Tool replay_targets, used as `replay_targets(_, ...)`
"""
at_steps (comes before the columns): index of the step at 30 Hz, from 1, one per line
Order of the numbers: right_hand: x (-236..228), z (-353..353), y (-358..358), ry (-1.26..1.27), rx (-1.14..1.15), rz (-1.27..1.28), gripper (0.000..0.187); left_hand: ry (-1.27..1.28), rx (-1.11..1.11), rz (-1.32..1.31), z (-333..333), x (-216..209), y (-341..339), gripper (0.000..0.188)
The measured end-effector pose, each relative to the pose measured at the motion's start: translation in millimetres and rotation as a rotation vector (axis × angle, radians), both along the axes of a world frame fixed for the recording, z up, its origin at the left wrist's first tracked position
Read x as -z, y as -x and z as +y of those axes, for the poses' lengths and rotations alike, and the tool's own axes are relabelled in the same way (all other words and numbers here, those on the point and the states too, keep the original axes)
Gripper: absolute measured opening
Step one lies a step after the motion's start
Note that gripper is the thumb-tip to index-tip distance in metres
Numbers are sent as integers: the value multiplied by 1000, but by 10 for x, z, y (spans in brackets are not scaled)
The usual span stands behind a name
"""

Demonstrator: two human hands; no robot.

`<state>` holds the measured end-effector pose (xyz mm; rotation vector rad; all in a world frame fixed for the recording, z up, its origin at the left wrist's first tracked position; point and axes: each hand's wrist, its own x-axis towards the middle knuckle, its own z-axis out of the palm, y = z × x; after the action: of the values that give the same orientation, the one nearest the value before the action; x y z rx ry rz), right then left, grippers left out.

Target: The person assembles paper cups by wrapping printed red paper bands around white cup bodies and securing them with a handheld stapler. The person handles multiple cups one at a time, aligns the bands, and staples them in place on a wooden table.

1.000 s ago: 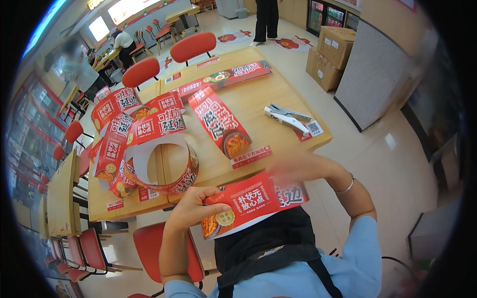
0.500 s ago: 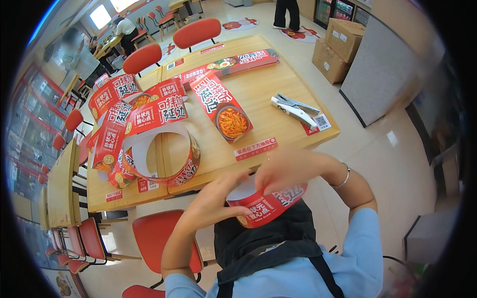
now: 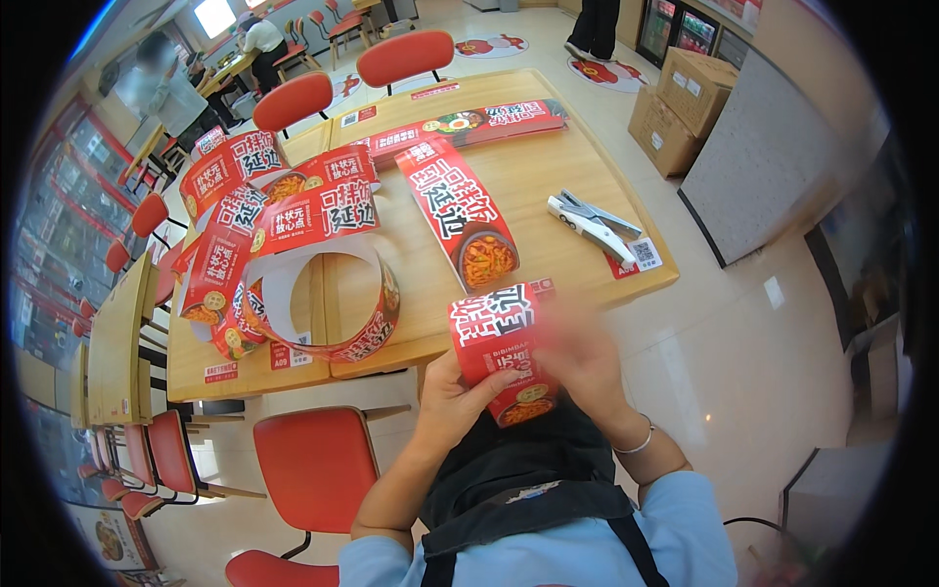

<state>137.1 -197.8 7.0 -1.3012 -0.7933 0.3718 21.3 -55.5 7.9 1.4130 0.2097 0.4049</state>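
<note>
My left hand [image 3: 452, 396] is closed on a red printed paper band [image 3: 494, 338], held upright over my lap at the table's near edge. Its thumb lies across the band's front. Against the band's right side is my right hand [image 3: 592, 386], its fingers smeared by motion; whether they grip the band does not show. A single flat strip [image 3: 458, 210] of the same print lies beyond the band. To its right rests a white and grey stapler [image 3: 597, 230]. Several looped bands [image 3: 313, 210] are heaped on the left, with one wide ring [image 3: 381, 318] standing nearest.
A stack of flat strips [image 3: 479, 121] lies along the far side of the wooden table [image 3: 558, 176]. Red chairs [image 3: 313, 460] stand around it. Cardboard boxes [image 3: 690, 93] and a grey partition [image 3: 748, 157] are at the right. Other people are in the background.
The band has turned from a loop lying sideways to an upright, flatter shape and come nearer the table edge. My right hand has moved down to its right side.
</note>
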Motion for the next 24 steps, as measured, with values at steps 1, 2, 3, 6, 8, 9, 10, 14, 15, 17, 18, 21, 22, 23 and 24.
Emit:
replay_targets(1, 28, 25, 2, -9, 34, -19, 32, 29, -10, 5, -12, 0, -2, 26)
replay_targets(2, 52, 65, 15, -18, 68, -38, 31, 59, -20, 10, -22, 1, -5, 26)
replay_targets(3, 60, 98, 22, -25, 102, -58, 31, 90, -29, 13, -26, 6, -13, 25)
replay_targets(6, -28, 171, 21, -27, 147, -56, 36, 143, -1, 22, 21, -16, -42, 25)
replay_targets(8, -99, 157, -71, 108, 120, -359, 41, 157, -7, 21, 32, -6, -44, 25)
replay_targets(9, -131, 154, -107, 172, 108, -510, 44, 162, -7, 20, 40, -4, -49, 24)
replay_targets(10, -159, 169, -109, 137, 75, -387, 43, 170, 0, 23, 49, -7, -48, 25)
replay_targets(14, -109, 213, -144, 23, -10, -81, 38, 213, 21, 32, 82, -20, -55, 27)
replay_targets(15, -75, 213, -161, 0, -22, -51, 36, 225, 21, 34, 88, -23, -59, 27)
replay_targets(17, -70, 191, -171, 33, 21, -103, 28, 207, 12, 61, 102, -31, -81, 25)
replay_targets(18, -73, 184, -175, 49, 44, -130, 24, 198, 9, 75, 108, -35, -90, 24)
replay_targets(21, -81, 186, -194, 50, 18, -187, 16, 376, -2, -11, 109, 37, -104, 25)
replay_targets(22, -71, 192, -182, 59, 34, -177, 13, 487, -6, -51, 108, 33, -125, 29)
replay_targets(23, -54, 202, -154, 67, 49, -167, 11, 597, -10, -91, 107, 19, -160, 32)
replay_targets(24, -39, 209, -136, 77, 65, -157, 9, 709, -14, -131, 105, 10, -183, 36)
